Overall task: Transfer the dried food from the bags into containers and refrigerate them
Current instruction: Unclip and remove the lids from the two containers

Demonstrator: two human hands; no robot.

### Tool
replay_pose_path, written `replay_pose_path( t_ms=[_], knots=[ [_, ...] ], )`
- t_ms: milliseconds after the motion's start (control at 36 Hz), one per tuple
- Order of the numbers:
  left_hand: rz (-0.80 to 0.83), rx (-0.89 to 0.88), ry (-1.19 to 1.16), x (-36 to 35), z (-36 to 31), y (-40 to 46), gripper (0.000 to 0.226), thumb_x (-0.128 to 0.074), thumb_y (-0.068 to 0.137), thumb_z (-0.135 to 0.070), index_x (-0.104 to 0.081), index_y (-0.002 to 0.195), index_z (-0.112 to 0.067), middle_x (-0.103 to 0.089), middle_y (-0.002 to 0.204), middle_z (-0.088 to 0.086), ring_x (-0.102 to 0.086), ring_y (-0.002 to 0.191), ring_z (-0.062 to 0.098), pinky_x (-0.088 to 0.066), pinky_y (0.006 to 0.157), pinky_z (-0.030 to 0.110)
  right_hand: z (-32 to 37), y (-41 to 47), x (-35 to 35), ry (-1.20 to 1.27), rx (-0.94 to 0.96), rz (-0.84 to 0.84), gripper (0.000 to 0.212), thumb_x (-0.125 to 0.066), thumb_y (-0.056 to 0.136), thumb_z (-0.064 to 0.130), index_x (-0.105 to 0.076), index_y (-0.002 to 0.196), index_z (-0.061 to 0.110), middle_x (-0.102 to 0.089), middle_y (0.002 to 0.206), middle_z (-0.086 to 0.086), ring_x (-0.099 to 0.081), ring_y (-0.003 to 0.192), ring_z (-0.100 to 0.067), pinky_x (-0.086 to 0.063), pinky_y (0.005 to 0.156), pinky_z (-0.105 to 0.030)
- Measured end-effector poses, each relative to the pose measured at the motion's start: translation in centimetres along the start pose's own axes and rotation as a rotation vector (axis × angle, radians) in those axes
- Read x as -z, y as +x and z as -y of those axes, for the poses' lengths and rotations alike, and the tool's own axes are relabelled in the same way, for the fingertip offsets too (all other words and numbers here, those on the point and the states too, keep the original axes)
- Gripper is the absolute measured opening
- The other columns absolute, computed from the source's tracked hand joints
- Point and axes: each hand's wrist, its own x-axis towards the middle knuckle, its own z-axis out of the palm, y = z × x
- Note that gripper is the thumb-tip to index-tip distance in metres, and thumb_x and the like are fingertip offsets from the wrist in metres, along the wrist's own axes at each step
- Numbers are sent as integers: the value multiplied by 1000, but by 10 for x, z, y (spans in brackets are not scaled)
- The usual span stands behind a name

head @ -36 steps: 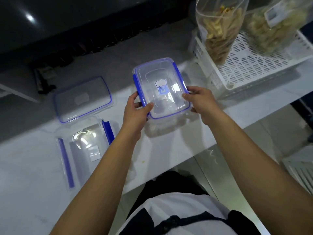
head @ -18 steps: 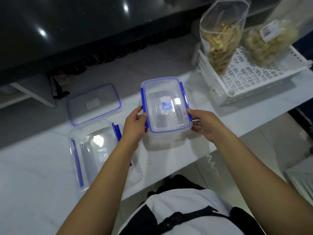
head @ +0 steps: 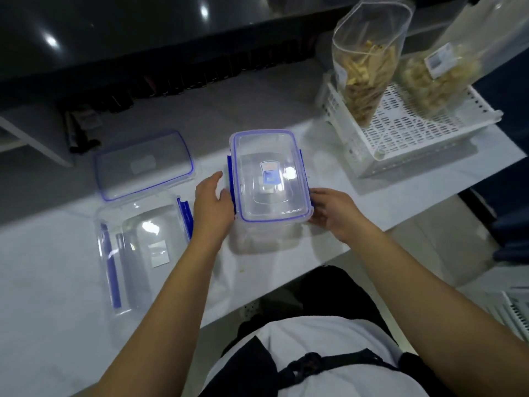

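Squarely between both hands point(head: 213, 206) point(head: 332, 213), lidded container point(head: 270, 181) near counter edge point(head: 286, 285).

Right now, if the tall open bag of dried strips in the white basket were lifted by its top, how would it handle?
The bag of dried strips is thin clear film, so probably floppy. Its contents sit low, so likely bottom-heavy. It leans in the white basket and may tip.
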Motion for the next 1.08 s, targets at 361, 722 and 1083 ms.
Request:
replay_pose_path(
  t_ms=[361, 722, 1083],
  knots=[
    [-85, 37, -3, -43, -28, -32, 43, -59, 96, -13, -51, 136, -25, -51, 92, -32, -53, 82, -12, -46, 70, 16, 42, 10, -2, -346, 342, 155, 12, -61, 92, 11, -71, 88, 6, -69, 79, -10, -61, 64, -12, -48, 63, -27],
    [-168, 160, -43, -86, -49, -73, 37, -59, 98, -22, -49, 127, -43, -55, 100, -33, -56, 86, -13, -43, 68, 10, 61, 18, 53, -511, 334, 292, 15, -69, 88, 18, -70, 98, 30, -71, 98, 12, -69, 90, -11, -59, 84, -39],
    [-413, 120, -267, -72, -68, -106, 33, -64, 95, -14, -64, 123, -31, -68, 119, -14, -63, 111, 1, -51, 97, 27, 98, -13, 70, -323, 225, 584, 22, -72, 85, 3, -64, 104, 10, -76, 99, -10, -73, 92, -28, -57, 72, -33]
  ],
)
